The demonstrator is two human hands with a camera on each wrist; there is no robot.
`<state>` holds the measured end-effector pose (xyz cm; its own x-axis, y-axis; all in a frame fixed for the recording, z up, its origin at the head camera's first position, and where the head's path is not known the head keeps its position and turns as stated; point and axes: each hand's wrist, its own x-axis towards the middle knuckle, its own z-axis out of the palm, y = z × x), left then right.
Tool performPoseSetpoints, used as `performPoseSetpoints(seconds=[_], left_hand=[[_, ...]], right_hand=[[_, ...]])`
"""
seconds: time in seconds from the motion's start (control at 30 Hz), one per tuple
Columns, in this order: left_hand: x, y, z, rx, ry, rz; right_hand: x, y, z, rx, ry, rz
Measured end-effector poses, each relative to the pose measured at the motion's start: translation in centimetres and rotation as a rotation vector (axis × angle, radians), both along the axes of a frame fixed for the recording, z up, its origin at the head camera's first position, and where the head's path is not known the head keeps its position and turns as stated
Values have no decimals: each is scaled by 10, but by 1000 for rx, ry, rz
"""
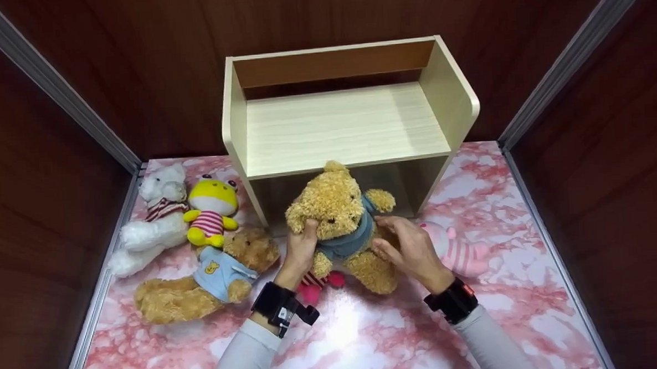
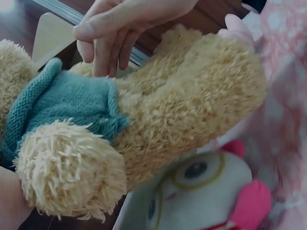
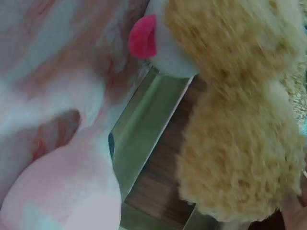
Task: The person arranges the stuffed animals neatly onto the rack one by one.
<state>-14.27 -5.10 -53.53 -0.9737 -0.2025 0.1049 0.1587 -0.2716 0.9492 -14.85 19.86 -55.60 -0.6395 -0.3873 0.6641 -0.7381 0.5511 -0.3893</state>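
A curly tan teddy bear (image 1: 329,198) in a blue-green knitted sweater (image 2: 72,103) is held up in front of the shelf's lower opening, tilted, with its head to the upper left. My left hand (image 1: 300,253) grips it by the side of the head, thumb in front; the other fingers are hidden behind. Beside the bear's body, my right hand (image 1: 412,250) has its fingers extended, and the left wrist view shows their tips at the sweater's edge. Under the bear lies a plush with a white face, yellow glasses and pink feet (image 2: 206,184), mostly covered in the head view.
A pale wooden shelf (image 1: 348,128) stands against the back wall. At left lie a white plush bear (image 1: 156,231), a yellow frog plush (image 1: 212,203) and a brown teddy in a light blue shirt (image 1: 221,275). A pink striped plush (image 1: 464,253) lies at right.
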Motion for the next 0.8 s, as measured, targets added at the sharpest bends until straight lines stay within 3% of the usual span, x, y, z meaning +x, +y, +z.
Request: performPoseSetpoints(seconds=[0.07,0.23,0.3,0.63,0.7,0.8], left_hand=[[-4,-2,1,-16,-9,-26],[-13,-8,-2,-49,13,-94],[-16,-10,-5,-44,0,-111],[-31,-15,-15,51,-118,-149],[-34,-15,-16,19,-161,-158],[-40,-16,-15,-59,-218,-182]], right_hand=[[0,-2,2,-18,-109,-24],[-1,-9,11,-120,-533,-83],[-2,-10,13,-109,-643,-107],[-8,-12,2,72,-780,-96],[-10,-13,0,49,-811,-84],[-11,-17,-1,-70,-927,-13]])
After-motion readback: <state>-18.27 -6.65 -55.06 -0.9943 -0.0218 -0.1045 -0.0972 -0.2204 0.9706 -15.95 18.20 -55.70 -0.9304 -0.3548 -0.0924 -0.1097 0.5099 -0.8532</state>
